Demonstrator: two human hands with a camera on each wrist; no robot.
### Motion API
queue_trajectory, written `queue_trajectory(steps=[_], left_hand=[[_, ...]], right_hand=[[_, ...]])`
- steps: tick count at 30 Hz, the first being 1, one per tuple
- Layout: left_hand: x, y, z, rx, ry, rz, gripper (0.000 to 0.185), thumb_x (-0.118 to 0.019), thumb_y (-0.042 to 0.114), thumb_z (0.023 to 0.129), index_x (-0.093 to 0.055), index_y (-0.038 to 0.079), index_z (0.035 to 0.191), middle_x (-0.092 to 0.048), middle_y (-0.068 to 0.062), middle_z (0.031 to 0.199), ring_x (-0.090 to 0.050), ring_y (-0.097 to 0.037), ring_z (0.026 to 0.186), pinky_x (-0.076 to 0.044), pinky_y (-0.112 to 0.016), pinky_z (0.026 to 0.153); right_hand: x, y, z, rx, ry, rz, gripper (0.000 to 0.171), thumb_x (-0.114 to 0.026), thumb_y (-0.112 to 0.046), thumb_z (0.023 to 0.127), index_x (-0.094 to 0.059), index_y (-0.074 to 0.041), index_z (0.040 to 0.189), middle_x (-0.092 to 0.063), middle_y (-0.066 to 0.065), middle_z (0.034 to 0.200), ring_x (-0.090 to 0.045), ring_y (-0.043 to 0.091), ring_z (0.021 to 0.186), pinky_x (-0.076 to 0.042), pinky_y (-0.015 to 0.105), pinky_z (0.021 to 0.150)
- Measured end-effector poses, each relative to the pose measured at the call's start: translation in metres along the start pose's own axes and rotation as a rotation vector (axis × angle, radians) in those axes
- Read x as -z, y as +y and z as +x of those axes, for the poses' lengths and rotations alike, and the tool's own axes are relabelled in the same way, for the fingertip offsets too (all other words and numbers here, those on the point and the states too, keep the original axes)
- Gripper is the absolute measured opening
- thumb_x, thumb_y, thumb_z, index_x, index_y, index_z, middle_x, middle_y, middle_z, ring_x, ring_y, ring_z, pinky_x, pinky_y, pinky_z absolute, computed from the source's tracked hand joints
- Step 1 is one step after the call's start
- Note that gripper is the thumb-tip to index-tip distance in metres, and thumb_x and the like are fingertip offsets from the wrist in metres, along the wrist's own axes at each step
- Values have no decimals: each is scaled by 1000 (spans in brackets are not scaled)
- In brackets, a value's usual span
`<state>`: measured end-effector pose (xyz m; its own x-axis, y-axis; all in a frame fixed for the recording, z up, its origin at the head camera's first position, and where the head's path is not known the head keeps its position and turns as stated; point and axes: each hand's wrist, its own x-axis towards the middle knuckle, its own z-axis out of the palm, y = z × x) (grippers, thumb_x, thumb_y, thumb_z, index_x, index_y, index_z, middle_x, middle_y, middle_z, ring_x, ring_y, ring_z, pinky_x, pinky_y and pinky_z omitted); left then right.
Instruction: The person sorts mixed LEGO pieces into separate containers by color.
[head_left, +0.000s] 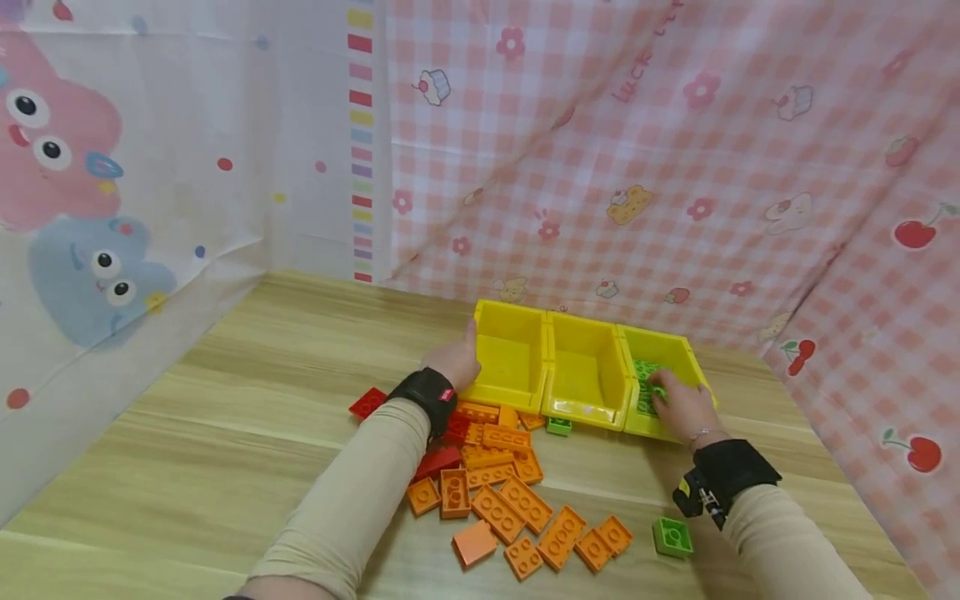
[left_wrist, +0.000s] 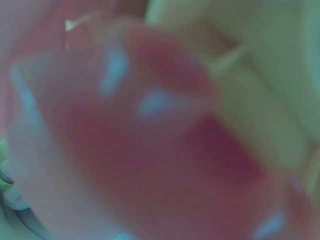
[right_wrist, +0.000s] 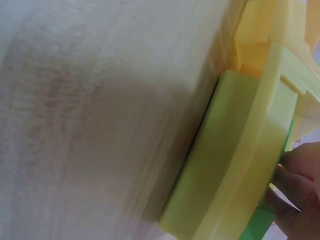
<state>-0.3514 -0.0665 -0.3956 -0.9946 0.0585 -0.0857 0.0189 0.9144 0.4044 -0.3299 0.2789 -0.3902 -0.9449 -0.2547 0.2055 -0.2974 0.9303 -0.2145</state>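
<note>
Three yellow bins stand in a row on the wooden table: the left bin [head_left: 510, 354], the middle bin [head_left: 588, 371] and the right bin [head_left: 678, 350]. My left hand [head_left: 456, 360] rests against the left bin's outer wall, thumb up along its corner; its fingers are hidden. My right hand [head_left: 670, 398] reaches into the right bin and pinches a green brick [head_left: 654, 392] above other green bricks [head_left: 643, 371]. In the right wrist view, fingertips [right_wrist: 300, 175] hold something green [right_wrist: 257, 227] at the bin's wall [right_wrist: 235, 165]. The left wrist view is a pink blur.
A pile of orange bricks [head_left: 498, 492] and some red bricks [head_left: 438, 458] lies in front of the bins, between my forearms. One green brick [head_left: 672, 537] sits near my right wrist, and a small one [head_left: 558, 427] lies under the middle bin's front. Patterned curtains close in the back and sides.
</note>
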Motion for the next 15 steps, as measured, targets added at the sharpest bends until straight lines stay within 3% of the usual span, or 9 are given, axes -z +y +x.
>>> queue_trajectory(steps=[9,15], left_hand=[[1,1,-2,7,3,-17,78,-53,25,94,0,11,151,-57,-8,73,-56,-23,64,-43,-35,62],[0,1,-1,4,7,-13,79,-53,24,94,1,12,151,-55,-7,68,-54,-23,60,-42,-35,58]], right_hand=[[-3,1,-4,48,-16,-49,19,-54,0,88,-56,2,107,-64,24,95,-60,37,84,-23,65,86],[6,-2,-15,115,-13,-17,24,-52,1,90,-55,1,113,-59,25,112,-54,41,105,-18,69,90]])
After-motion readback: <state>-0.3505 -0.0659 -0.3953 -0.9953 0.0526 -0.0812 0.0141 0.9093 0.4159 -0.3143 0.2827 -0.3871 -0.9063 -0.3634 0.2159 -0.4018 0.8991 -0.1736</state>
